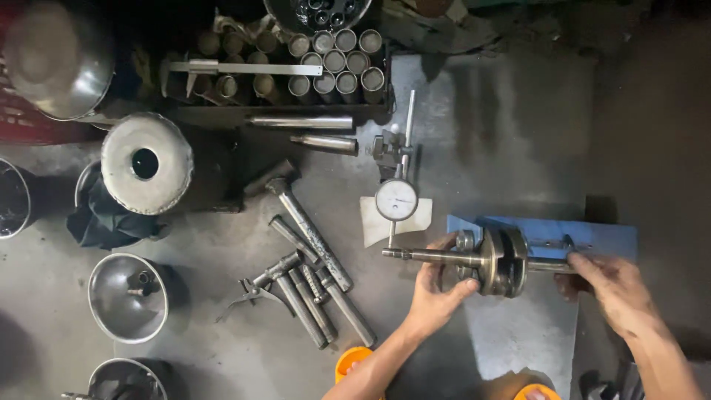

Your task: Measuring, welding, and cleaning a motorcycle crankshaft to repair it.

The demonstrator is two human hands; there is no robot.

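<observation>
looks like the crankshaft (498,261) is being seated on the blue stand (592,237) at 4 o'clock, w/ the dial gauge (396,199) just at its 10; next move prob needs the shaft level under the gauge tip. left hand (437,285) fingers curl round the journal, right hand (611,285) fingertips pinch the other end. count: 1 crankshaft, 1 gauge, approx 6 loose steel rods (315,285) at 8 o'clock, 3 metal bowls (127,298) far left.

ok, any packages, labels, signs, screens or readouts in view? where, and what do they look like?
No packages, labels, signs or screens.
Dial gauge: round white face, metal rim, on a thin stand rod, on a pale pad left of the blue stand.
Crankshaft: just right of the gauge, left hand and right hand on it.
</observation>
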